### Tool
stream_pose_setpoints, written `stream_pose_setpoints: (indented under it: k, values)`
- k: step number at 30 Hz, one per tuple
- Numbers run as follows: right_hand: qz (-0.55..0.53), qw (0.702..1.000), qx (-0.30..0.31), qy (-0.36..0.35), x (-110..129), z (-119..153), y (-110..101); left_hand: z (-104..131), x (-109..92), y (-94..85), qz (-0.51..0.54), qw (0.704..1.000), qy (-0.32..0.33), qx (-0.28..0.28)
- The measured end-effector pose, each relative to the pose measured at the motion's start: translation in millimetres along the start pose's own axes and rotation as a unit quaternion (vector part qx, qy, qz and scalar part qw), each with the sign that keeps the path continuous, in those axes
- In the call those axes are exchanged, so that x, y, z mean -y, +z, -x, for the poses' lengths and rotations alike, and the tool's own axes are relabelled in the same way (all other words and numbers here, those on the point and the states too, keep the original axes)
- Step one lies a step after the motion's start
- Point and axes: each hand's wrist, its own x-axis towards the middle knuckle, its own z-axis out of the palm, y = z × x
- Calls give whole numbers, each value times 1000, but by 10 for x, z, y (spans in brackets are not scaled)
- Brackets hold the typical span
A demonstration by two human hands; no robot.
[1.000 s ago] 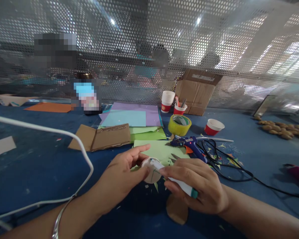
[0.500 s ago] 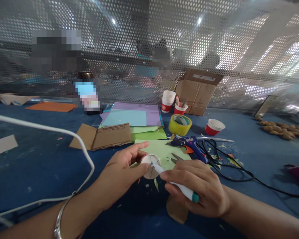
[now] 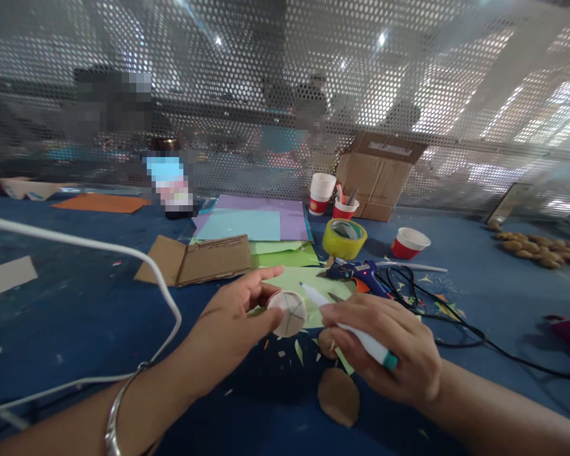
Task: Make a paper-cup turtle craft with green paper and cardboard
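Observation:
My left hand [image 3: 240, 320] holds a small paper cup [image 3: 294, 315] by its side, its white round base turned up toward me. Thin green lines cross on that base. In my right hand [image 3: 384, 345] is a white marker [image 3: 369, 342] with a green end, its tip raised clear of the cup. Pale green paper [image 3: 285, 277] lies beyond the cup. Scissors, partly hidden by my right hand, show their blades [image 3: 335, 297]. A brown cardboard oval [image 3: 339, 397] lies below my right hand.
Behind are yellow tape [image 3: 344, 239], a blue glue gun [image 3: 356, 272] with a black cable, stacked cups [image 3: 322, 193], another cup [image 3: 410, 243] and coloured sheets [image 3: 247, 221]. Folded cardboard [image 3: 213, 261] and a white cable [image 3: 161, 278] lie left. Perforated metal mesh [image 3: 247, 152] stands beyond the table.
My right hand and the marker have moved right, lifting the tip off the cup's base. More of the lines and the cardboard oval now shows. My left hand keeps its hold, the cup slightly shifted.

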Motion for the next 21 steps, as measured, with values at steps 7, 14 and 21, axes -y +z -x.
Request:
stream_pose_setpoints:
  k: [7, 14, 21]
  values:
    - [-10, 998, 20, 64, -103, -1, 181, 36, -34, 44, -44, 998, 44, 2]
    - [-15, 997, 36, 67, -78, -8, 172, 37, -9, 47, -1, 998, 43, 36]
    - [-19, 997, 28, 68, -107, -8, 175, 51, 20, 14, 77, 994, 9, 74]
